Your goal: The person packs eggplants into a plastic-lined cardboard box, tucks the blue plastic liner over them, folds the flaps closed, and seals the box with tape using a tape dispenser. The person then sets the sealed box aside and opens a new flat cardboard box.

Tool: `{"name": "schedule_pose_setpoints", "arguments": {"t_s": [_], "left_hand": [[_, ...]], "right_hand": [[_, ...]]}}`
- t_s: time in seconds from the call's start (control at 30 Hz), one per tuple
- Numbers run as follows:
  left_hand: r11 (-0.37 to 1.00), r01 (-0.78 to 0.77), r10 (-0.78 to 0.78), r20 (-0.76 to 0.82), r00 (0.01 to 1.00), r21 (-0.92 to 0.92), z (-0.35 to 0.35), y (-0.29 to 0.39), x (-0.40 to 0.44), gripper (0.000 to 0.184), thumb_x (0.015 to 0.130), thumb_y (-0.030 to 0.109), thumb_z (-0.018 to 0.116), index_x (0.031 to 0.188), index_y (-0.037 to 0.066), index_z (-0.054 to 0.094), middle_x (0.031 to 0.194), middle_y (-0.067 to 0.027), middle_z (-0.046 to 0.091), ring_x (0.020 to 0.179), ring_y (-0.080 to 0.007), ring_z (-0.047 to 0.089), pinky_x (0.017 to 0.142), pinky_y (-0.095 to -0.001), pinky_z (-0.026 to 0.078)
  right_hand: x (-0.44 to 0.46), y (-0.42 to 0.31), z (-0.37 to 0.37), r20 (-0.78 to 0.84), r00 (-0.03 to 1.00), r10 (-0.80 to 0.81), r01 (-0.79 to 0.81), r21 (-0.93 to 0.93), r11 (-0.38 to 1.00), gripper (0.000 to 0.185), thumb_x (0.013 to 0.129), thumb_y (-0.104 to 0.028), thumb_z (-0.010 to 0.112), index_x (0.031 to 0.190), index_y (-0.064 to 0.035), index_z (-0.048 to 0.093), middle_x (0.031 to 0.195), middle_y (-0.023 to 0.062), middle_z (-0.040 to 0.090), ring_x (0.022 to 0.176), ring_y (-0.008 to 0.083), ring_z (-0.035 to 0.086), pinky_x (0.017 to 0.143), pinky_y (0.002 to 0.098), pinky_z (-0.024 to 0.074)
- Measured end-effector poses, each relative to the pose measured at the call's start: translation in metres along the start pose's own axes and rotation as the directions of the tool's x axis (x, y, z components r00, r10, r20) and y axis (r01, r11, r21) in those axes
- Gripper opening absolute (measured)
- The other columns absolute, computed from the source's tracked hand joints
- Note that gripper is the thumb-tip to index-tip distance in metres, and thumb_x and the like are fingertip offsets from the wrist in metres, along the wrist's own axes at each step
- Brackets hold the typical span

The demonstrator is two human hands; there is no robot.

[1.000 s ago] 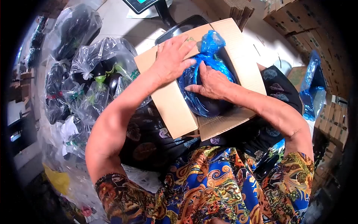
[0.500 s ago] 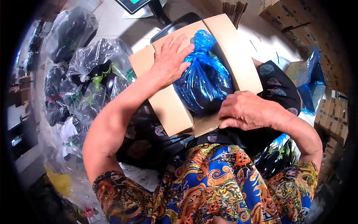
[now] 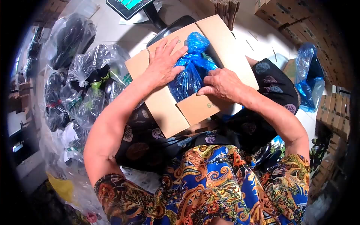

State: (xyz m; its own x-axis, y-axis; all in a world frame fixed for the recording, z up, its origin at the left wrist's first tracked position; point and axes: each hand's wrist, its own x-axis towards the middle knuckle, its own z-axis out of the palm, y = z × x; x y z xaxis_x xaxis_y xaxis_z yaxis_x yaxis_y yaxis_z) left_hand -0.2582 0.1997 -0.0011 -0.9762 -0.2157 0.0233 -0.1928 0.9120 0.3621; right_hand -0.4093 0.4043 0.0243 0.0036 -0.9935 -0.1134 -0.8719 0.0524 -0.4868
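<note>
A cardboard box (image 3: 163, 114) sits in front of my lap, with flaps folded outward on several sides. Inside is a knotted blue plastic bag (image 3: 187, 77) with dark contents, its twisted top sticking up. My left hand (image 3: 164, 65) lies with fingers spread on the left flap, thumb against the bag. The near flap (image 3: 200, 108) is folded inward over the bag's lower part. Curled at that flap's edge is my right hand (image 3: 224, 85), thumb on the cardboard and fingertips against the blue plastic.
Clear bags of eggplants (image 3: 69, 41) crowd the floor at left. A scale (image 3: 129, 7) with a lit display stands beyond the box. Stacked cartons (image 3: 288, 15) line the right, near an open blue plastic liner (image 3: 309, 80). Folded cardboard (image 3: 225, 11) stands at the back.
My right hand has moved up and left, folding the near flap inward over the bag. My left hand stays spread on the left flap. The view has shifted slightly.
</note>
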Motion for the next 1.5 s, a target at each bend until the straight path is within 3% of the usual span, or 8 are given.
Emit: {"name": "schedule_pose_setpoints", "arguments": {"t_s": [0.37,0.53,0.77,0.93,1.07,1.3,1.37,1.5], "left_hand": [[0.955,0.099,0.043,-0.461,0.886,0.28,-0.075,-0.018,0.028,0.045,0.075,0.001,0.063,0.12,0.008,0.061,0.1,-0.0134,0.067,0.093,-0.0333,0.062,0.079,-0.0419,0.049],[0.912,-0.021,0.213,-0.43,0.877,0.409,-0.072,-0.004,0.02,0.055,0.07,-0.002,0.065,0.124,0.009,0.057,0.113,-0.0129,0.058,0.103,-0.0333,0.056,0.088,-0.0416,0.046],[0.933,-0.113,0.265,-0.436,0.86,0.343,-0.068,0.03,0.011,0.043,0.071,0.008,0.072,0.112,0.009,0.061,0.107,-0.0099,0.056,0.099,-0.029,0.054,0.083,-0.0392,0.042],[0.985,0.062,-0.092,-0.186,0.978,-0.161,-0.001,0.021,0.009,0.09,0.07,0.038,0.081,0.141,0.005,0.037,0.115,-0.0177,0.055,0.105,-0.0382,0.052,0.089,-0.0454,0.042],[0.8,0.131,-0.17,-0.012,0.985,-0.586,0.01,0.029,0.029,0.026,0.073,0.015,0.068,0.094,0.001,0.061,0.078,-0.0138,0.064,0.079,-0.0289,0.064,0.073,-0.0377,0.049],[0.329,0.135,-0.397,-0.007,0.918,-0.935,-0.067,0.044,0.011,0.036,0.079,0.0,0.056,0.114,-0.001,0.061,0.094,-0.0028,0.067,0.081,-0.0103,0.058,0.075,-0.0266,0.049],[0.546,0.172,-0.312,-0.009,0.95,-0.82,-0.077,0.051,0.004,0.035,0.078,0.002,0.058,0.113,-0.001,0.058,0.092,-0.0059,0.067,0.082,-0.0117,0.06,0.074,-0.0292,0.05],[0.925,0.185,-0.199,-0.008,0.98,-0.332,-0.097,0.046,-0.006,0.028,0.08,0.011,0.065,0.104,0.002,0.056,0.083,-0.0213,0.064,0.077,-0.0255,0.068,0.071,-0.0381,0.051]], "right_hand": [[-0.061,-0.019,-0.064,0.474,0.877,-0.074,-0.174,0.458,0.872,0.032,0.094,-0.035,0.058,0.097,-0.0056,0.07,0.091,0.0173,0.069,0.085,0.0365,0.066,0.075,0.046,0.0515],[0.014,0.016,-0.018,-0.185,0.973,0.138,-0.106,0.173,0.979,0.055,0.078,-0.013,0.073,0.125,0.0017,0.049,0.093,0.0257,0.06,0.089,0.0443,0.06,0.077,0.0477,0.049],[0.079,0.025,0.01,-0.198,0.924,0.326,-0.277,0.239,0.931,0.051,0.074,-0.013,0.067,0.121,0.003,0.052,0.084,0.0276,0.063,0.085,0.0457,0.062,0.079,0.0477,0.0506],[0.042,0.026,-0.034,-0.284,0.869,0.405,-0.154,0.622,0.767,0.028,0.076,-0.012,0.064,0.102,-0.002,0.061,0.071,0.0136,0.062,0.065,0.0241,0.061,0.063,0.0349,0.0495],[0.031,0.015,-0.037,-0.276,0.933,0.23,-0.028,0.582,0.812,0.04,0.079,-0.01,0.065,0.117,-0.0044,0.053,0.07,0.0084,0.056,0.065,0.0204,0.057,0.064,0.0341,0.0483],[0.033,0.017,-0.026,-0.465,0.869,0.167,0.059,0.432,0.9,0.083,0.077,-0.022,0.081,0.145,-0.0079,0.035,0.103,0.0176,0.062,0.092,0.0269,0.06,0.084,0.0368,0.0496],[0.042,0.012,-0.027,-0.046,0.978,0.205,-0.114,0.702,0.703,0.047,0.086,-0.015,0.07,0.128,-0.001,0.053,0.099,0.0089,0.067,0.092,0.0164,0.061,0.085,0.0327,0.0494],[0.052,0.01,-0.027,0.004,0.997,0.083,-0.034,0.928,0.37,0.022,0.093,-0.01,0.053,0.108,-0.0041,0.067,0.097,-0.001,0.066,0.089,0.0064,0.058,0.083,0.0234,0.0465]]}}
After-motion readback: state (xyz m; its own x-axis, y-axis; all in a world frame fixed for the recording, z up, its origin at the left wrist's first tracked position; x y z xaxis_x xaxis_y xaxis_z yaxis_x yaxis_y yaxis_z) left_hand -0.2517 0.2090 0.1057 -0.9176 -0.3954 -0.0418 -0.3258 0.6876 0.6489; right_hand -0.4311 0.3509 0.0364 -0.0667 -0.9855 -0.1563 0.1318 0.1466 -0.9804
